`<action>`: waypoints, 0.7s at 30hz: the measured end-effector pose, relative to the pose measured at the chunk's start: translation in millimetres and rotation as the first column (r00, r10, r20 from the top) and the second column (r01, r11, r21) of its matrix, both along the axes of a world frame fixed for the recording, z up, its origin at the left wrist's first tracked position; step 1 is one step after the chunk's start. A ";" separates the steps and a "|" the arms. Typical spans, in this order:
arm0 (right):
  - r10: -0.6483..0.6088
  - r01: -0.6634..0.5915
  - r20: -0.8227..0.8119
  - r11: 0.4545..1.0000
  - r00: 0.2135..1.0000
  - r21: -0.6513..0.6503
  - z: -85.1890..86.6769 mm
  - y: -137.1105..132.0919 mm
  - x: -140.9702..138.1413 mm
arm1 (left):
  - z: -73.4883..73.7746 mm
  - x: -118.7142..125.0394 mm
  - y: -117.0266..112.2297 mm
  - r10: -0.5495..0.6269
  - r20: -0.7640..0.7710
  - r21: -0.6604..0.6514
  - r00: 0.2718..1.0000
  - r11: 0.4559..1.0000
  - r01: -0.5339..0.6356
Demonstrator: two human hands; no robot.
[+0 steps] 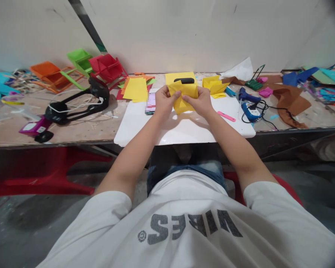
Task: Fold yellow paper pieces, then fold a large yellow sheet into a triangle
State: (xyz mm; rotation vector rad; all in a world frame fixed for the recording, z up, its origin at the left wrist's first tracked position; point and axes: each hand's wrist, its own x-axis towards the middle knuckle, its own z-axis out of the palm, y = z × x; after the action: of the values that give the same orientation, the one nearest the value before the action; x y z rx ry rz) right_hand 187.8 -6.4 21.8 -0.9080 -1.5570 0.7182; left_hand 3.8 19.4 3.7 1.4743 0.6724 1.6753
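Note:
A folded yellow paper piece (pixel 184 96) is held above the white board (pixel 184 130) by both hands. My left hand (pixel 162 101) pinches its left edge, fingers closed. My right hand (pixel 201 101) grips its right side, fingers closed on the paper. Just behind lies a yellow sheet (pixel 181 77) with a black object (pixel 184 80) on it. A phone (pixel 150 103) lies beside my left hand.
Yellow and orange paper sheets (pixel 136 88) lie at the left rear. Black headset (pixel 78 101) rests at left, by orange, green and red paper models (pixel 106 67). A blue glue gun (pixel 248 102) with cable, a pink stick (pixel 226 116) and brown paper (pixel 292 102) lie at right.

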 end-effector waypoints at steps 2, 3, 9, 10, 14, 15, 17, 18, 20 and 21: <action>0.015 -0.015 -0.002 1.000 1.000 0.002 -3.8 4.7 0.0 | 0.6 -1.7 0.1 0.043 0.021 0.012 0.999 0.999 -0.043; 0.020 -0.020 -0.003 1.000 1.000 0.001 -5.6 6.8 0.1 | 1.3 -2.7 0.2 0.066 0.035 0.018 0.997 0.998 -0.067; -0.005 0.006 0.043 1.000 0.999 -0.026 -11.7 11.6 1.0 | 11.3 -8.9 2.1 0.148 0.115 0.002 0.982 0.989 -0.149; -0.004 0.006 0.051 0.999 0.999 -0.033 -12.2 11.9 1.0 | 13.8 -10.2 2.3 0.153 0.112 -0.003 0.982 0.988 -0.154; -0.003 0.006 0.049 0.999 0.999 -0.051 -12.8 11.9 0.3 | 20.8 -15.1 1.6 0.120 0.106 -0.031 0.987 0.993 -0.117; -0.008 0.010 0.043 0.999 0.999 -0.051 -11.9 11.0 0.3 | 20.7 -16.2 1.3 0.099 0.111 -0.049 0.989 0.994 -0.094; -0.015 0.017 0.031 0.998 0.999 -0.056 -8.2 7.2 0.6 | 17.7 -17.7 1.0 0.043 0.111 -0.096 0.993 0.995 -0.032; -0.017 0.019 0.026 0.998 1.000 -0.061 -5.7 4.5 0.9 | 15.1 -18.1 1.1 0.011 0.106 -0.116 0.994 0.993 0.001; -0.017 0.019 0.025 0.997 1.000 -0.075 -0.4 -1.3 1.4 | 8.5 -17.9 1.8 -0.043 0.087 -0.129 0.995 0.990 0.055; -0.015 0.017 0.025 0.997 1.000 -0.081 1.9 -3.9 1.4 | 5.2 -17.4 2.3 -0.068 0.074 -0.126 0.995 0.989 0.077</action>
State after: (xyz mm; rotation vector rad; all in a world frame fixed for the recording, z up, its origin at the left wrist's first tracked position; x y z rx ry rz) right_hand 189.3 -10.3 23.7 -0.9917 -1.5496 0.7660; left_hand -13.6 21.7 9.0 1.3277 0.6687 1.5901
